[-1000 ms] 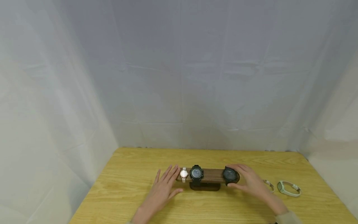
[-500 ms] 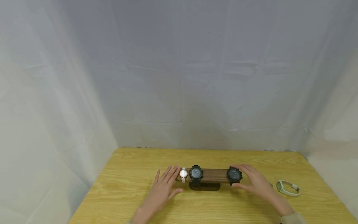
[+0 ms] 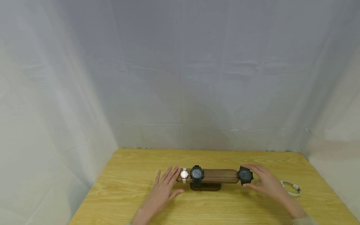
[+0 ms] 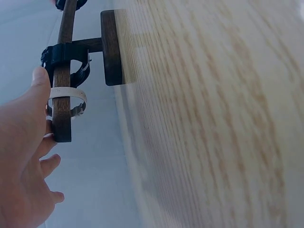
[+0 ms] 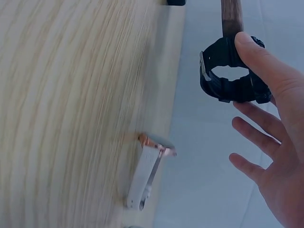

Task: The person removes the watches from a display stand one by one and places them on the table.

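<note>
My right hand (image 3: 265, 184) pinches a black wristwatch (image 3: 245, 175) between thumb and fingers at the right end of a dark wooden watch stand (image 3: 220, 176). In the right wrist view its buckled strap loop (image 5: 219, 53) sits right at the tip of the bar. My left hand (image 3: 161, 191) rests with extended fingers at the stand's left end. Beside those fingers, a small white-strapped watch (image 3: 184, 175) is looped on the bar. Another black watch (image 3: 197, 173) sits to its right. The left wrist view shows both straps around the bar, above the stand's base (image 4: 112, 50).
A pale green-strapped watch (image 3: 295, 193) lies on the wooden table (image 3: 135, 165) at right, partly covered by my right hand. A white-strapped watch with a rose-gold case (image 5: 145, 173) lies beneath that hand. Pale cloth (image 3: 180, 93) hangs behind the table.
My right hand has slid the black watch rightward along the bar, from over its right end to its tip. My left hand and the other two watches on the bar have stayed put.
</note>
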Action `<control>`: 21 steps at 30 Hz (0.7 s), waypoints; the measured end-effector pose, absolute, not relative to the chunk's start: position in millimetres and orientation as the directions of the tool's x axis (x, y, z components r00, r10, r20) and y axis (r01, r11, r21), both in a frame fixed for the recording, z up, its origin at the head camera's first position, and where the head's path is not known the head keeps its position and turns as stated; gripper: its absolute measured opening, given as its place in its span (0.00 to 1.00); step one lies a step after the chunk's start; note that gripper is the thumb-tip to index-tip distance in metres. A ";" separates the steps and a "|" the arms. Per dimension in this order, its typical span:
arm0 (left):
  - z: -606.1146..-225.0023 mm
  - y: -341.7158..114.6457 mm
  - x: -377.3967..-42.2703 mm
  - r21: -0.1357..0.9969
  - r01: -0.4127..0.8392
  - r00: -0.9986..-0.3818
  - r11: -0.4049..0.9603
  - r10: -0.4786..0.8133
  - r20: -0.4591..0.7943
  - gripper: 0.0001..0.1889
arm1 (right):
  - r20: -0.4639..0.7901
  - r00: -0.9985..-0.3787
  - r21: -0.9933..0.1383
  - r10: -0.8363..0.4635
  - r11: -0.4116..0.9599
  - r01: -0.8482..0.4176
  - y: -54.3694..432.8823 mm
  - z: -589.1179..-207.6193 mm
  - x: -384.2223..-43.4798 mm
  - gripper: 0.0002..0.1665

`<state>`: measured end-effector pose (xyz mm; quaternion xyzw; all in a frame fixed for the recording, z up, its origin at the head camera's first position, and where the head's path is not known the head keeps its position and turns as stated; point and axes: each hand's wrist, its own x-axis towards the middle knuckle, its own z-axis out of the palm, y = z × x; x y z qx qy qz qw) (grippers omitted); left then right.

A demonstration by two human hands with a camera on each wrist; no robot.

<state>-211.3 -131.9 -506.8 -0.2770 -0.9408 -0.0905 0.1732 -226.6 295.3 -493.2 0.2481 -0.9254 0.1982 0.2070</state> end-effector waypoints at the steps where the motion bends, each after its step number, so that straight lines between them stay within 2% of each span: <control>1: -507.1 -132.0 -211.4 0.075 0.554 -0.786 0.829 0.490 0.378 0.41 | 0.482 -0.791 -0.260 -0.376 0.801 -0.539 298.1 -493.0 -226.4 0.42; 9: -506.5 -130.6 -212.2 0.075 0.554 -0.781 0.829 0.486 0.391 0.41 | 0.493 -0.800 -0.275 -0.342 0.811 -0.516 322.6 -487.8 -219.6 0.43; 16: -506.8 -130.1 -212.5 0.073 0.556 -0.777 0.828 0.487 0.400 0.40 | 0.425 -0.863 -0.320 -0.275 0.846 -0.427 348.2 -480.8 -209.4 0.44; 21: -507.0 -130.5 -211.9 0.068 0.559 -0.776 0.827 0.492 0.395 0.40 | 0.449 -0.858 -0.291 -0.248 0.868 -0.403 368.0 -482.1 -203.3 0.45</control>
